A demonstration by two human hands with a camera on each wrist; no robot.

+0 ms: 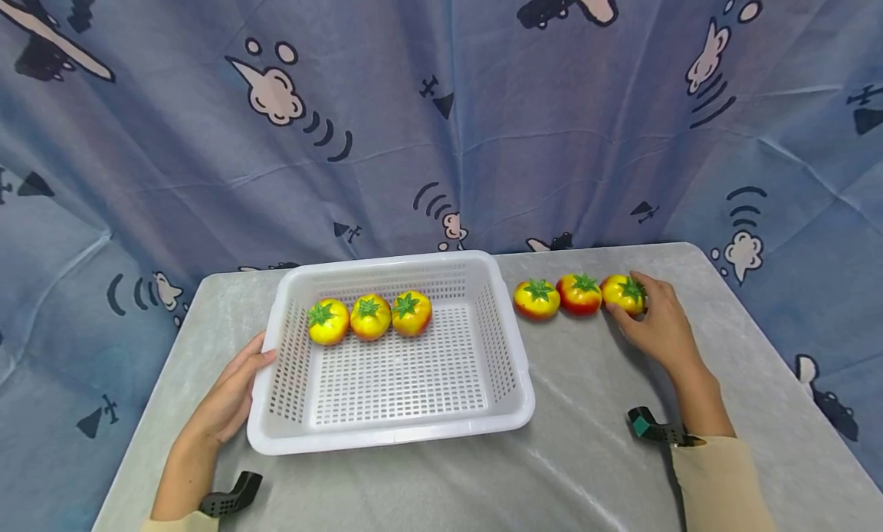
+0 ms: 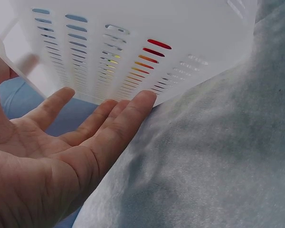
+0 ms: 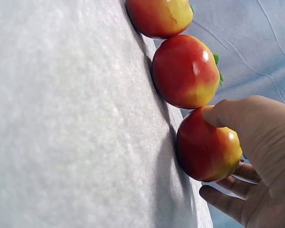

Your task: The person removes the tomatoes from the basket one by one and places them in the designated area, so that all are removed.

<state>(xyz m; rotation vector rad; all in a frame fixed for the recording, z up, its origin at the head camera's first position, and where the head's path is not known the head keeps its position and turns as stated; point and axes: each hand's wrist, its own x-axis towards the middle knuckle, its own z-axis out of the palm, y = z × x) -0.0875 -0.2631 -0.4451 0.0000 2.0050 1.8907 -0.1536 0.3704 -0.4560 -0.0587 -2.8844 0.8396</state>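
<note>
Head view shows the left hand [image 1: 231, 394] holding the white basket [image 1: 393, 438] at its left rim, thumb over the edge, with three tomatoes [image 1: 370, 318] inside, seemingly the finished half. Three loose tomatoes [image 1: 579, 296] line the counter [image 1: 586, 448] to its right, the right hand [image 1: 660, 325] pinching the rightmost tomato [image 1: 617, 292], not yet in the basket.

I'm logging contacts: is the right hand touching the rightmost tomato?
Touching. The right wrist view shows it: the right hand has its thumb tip laid against the rightmost tomato.
</note>
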